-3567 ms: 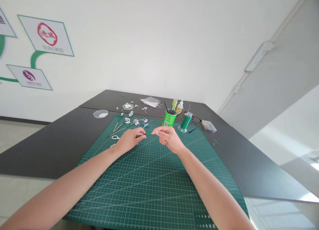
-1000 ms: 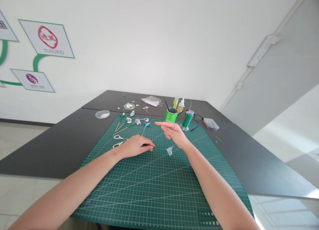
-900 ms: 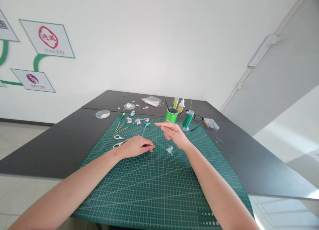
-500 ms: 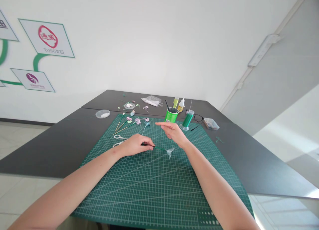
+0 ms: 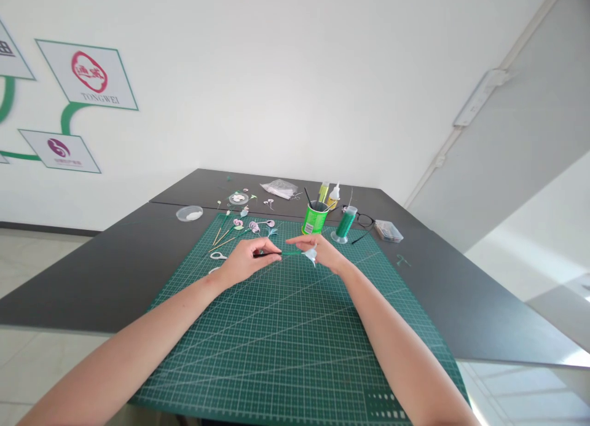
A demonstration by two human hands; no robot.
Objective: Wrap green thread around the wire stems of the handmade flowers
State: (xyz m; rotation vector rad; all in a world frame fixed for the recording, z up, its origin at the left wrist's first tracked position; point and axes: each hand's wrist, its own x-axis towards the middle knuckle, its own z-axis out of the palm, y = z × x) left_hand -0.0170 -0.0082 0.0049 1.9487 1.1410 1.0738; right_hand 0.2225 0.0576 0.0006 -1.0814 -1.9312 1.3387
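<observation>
Left hand (image 5: 246, 258) is pinching a thin green wire stem with a small pale paper flower (image 5: 311, 254) at its tip, above the middle of the green gridded cutting mat (image 5: 286, 352). Right hand (image 5: 322, 252) has fingertips lightly closed around the flower end.

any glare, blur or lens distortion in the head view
Head view: sharp, evenly lit; window glare washes the table at lower right; wide-angle stretch lengthens the forearms and bows the cutting mat lines; left hand and right hand are clear, the small flower stem between them tiny.
</observation>
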